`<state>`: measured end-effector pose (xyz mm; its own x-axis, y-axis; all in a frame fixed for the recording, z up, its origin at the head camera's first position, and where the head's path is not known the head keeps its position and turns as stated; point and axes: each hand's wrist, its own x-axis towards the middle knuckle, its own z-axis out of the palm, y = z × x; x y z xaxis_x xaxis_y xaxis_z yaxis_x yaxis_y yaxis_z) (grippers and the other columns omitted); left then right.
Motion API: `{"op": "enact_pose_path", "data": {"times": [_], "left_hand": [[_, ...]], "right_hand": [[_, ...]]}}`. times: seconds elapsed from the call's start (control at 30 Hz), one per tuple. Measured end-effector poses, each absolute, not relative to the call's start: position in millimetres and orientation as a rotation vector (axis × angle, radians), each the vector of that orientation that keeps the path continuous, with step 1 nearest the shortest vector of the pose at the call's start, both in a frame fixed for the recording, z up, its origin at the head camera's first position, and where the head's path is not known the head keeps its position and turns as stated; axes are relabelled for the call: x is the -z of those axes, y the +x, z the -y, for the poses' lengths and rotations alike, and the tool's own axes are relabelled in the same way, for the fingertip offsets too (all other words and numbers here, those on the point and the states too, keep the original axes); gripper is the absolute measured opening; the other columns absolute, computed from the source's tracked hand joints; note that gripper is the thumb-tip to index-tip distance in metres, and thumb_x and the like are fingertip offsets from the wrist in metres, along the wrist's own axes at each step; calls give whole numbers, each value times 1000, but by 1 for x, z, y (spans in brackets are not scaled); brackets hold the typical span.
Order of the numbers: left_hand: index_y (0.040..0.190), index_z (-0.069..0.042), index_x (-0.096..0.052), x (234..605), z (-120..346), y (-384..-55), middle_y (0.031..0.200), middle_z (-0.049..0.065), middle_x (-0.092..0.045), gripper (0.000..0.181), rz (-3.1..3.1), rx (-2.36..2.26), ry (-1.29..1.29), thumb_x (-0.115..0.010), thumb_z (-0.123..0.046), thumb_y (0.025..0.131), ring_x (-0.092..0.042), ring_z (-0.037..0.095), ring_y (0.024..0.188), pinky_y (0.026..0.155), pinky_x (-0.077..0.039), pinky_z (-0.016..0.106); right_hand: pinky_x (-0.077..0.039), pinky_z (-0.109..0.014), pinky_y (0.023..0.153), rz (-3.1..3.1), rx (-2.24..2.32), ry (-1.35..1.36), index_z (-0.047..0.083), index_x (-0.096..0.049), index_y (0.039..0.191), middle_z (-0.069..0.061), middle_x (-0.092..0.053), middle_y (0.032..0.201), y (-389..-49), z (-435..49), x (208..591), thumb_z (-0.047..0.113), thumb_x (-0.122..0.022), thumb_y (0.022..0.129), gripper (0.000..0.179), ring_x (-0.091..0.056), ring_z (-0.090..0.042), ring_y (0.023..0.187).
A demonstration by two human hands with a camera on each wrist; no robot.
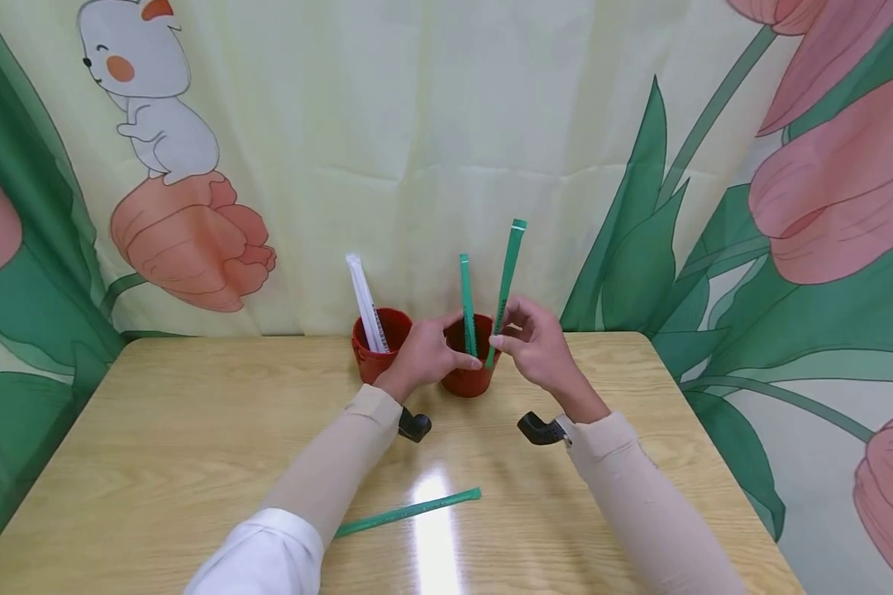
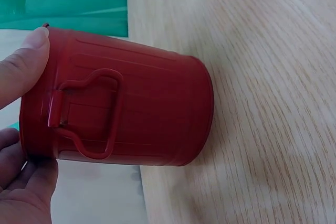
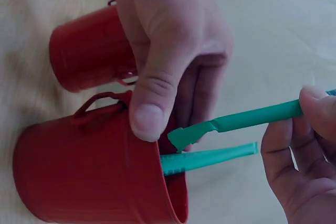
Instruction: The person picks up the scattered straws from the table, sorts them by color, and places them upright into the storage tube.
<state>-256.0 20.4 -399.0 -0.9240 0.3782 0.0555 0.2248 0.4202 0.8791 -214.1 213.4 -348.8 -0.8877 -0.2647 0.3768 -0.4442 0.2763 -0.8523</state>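
Observation:
My left hand (image 1: 427, 357) grips the rim of a small red bucket (image 1: 467, 383), its thumb on the near side. In the left wrist view the bucket (image 2: 144, 100) shows a wire handle and stands upright on the table. My right hand (image 1: 542, 351) pinches a green paper-wrapped straw (image 1: 511, 263) between thumb and fingers. In the right wrist view that straw (image 3: 257, 118) has its crumpled lower end at the bucket's mouth. Another green wrapped straw (image 1: 466, 289) stands inside the same bucket, leaning on the wall.
Left of it stands a second red bucket (image 1: 370, 365) holding white wrapped straws (image 1: 365, 297). A green wrapped straw (image 1: 409, 512) lies on the wooden table (image 1: 193, 430) near my left forearm. Behind the table hangs a printed curtain (image 1: 417, 165).

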Motion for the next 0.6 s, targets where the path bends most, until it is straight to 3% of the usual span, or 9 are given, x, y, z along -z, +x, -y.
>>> {"op": "enact_pose_path", "data": {"times": [0.2,0.37,0.47,0.6], "left_hand": [[153,-15,-54,403,-23,-256,138,7,-69,79,-2519,-1516,527,-89,-23,83,-60,36,131,105,-57,50],[153,-14,-54,401,-23,-257,137,8,-69,79,-2515,-1511,548,-89,-24,83,-59,37,131,104,-57,50],[153,-14,-53,399,-22,-258,137,9,-69,79,-2520,-1519,539,-89,-23,83,-60,38,130,103,-57,50],[153,-15,-53,399,-21,-259,137,7,-69,79,-2537,-1510,525,-89,-23,83,-61,33,126,101,-59,48]], "right_hand": [[-58,-23,93,2383,-1642,529,-7,-55,108,-13,-58,99,-230,-211,352,-15,-66,91,21,-59,-23,95],[-60,-37,94,2401,-1607,435,-5,-55,113,-20,-57,102,-241,-208,358,-13,-67,91,27,-59,-28,95],[-59,-44,93,2407,-1601,382,-3,-58,112,-20,-59,101,-245,-206,362,-10,-68,92,24,-60,-28,95],[-60,-44,91,2431,-1546,332,0,-61,109,-17,-62,98,-248,-203,368,-2,-68,96,15,-61,-26,94]]}}
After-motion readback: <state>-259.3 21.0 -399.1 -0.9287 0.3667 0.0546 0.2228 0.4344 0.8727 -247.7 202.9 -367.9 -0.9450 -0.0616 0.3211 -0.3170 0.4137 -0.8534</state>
